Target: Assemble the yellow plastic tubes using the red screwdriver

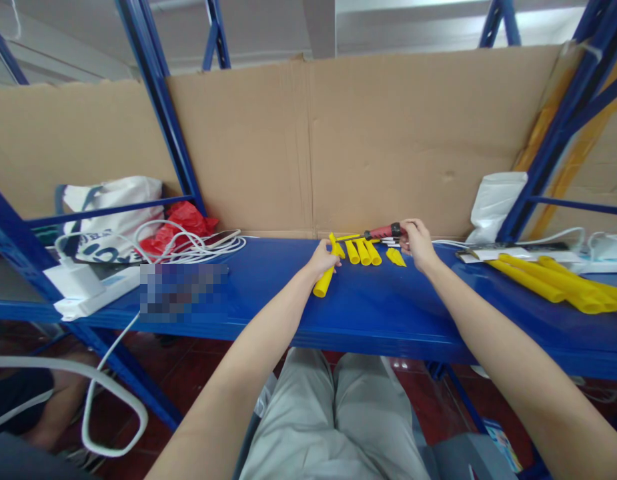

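One tube [323,285] is clamped in the left grip [322,259] at the counter [268,280], left of the loose tubes [363,253], right grip [416,241] wrapped round the screwdriver [383,232], so I'd brace the tube and keep the tip gentle tbh.

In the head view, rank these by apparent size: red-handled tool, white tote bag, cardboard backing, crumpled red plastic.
Cardboard backing
White tote bag
Crumpled red plastic, partly behind cable
Red-handled tool

Yellow tube [324,283], red-black screwdriver [383,231]
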`<state>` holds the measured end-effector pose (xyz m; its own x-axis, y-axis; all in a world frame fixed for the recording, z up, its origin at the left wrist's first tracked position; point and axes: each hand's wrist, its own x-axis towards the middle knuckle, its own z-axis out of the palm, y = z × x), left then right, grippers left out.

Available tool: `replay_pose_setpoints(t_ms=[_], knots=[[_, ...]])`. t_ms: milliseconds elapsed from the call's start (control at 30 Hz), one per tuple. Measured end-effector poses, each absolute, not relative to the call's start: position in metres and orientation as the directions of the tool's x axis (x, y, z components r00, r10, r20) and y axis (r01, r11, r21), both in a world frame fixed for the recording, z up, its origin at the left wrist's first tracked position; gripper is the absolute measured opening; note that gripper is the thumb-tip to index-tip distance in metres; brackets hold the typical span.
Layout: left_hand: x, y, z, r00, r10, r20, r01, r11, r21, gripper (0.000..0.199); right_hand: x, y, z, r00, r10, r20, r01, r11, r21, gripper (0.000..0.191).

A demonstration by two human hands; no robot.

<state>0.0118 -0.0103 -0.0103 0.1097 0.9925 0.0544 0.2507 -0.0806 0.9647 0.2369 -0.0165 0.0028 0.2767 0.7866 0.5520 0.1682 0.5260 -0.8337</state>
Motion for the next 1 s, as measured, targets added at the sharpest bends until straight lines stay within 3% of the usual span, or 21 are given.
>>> replay_pose_setpoints(t_ms=[67, 233, 500, 1000], knots=[[0.011, -0.012, -0.009, 0.122, 0.991, 0.047, 0.243, -0.076, 0.967, 0.051, 0.237, -0.017, 0.003, 0.287, 0.813, 0.506, 0.137, 0.488, -0.862, 0.032], [0.009, -0.014, -0.008, 0.161, 0.987, 0.020, 0.218, -0.055, 0.974, 0.053, 0.240, -0.016, 0.002, 0.350, 0.751, 0.560, 0.189, 0.529, -0.828, 0.044], [0.008, -0.015, -0.008, 0.188, 0.982, -0.006, 0.235, -0.039, 0.971, 0.050, 0.237, -0.024, 0.009, 0.365, 0.824, 0.434, 0.119, 0.421, -0.899, 0.037], [0.010, -0.017, -0.007, 0.161, 0.987, 0.006, 0.256, -0.048, 0.966, 0.050, 0.238, -0.025, 0.010, 0.321, 0.783, 0.533, 0.221, 0.486, -0.846, 0.044]])
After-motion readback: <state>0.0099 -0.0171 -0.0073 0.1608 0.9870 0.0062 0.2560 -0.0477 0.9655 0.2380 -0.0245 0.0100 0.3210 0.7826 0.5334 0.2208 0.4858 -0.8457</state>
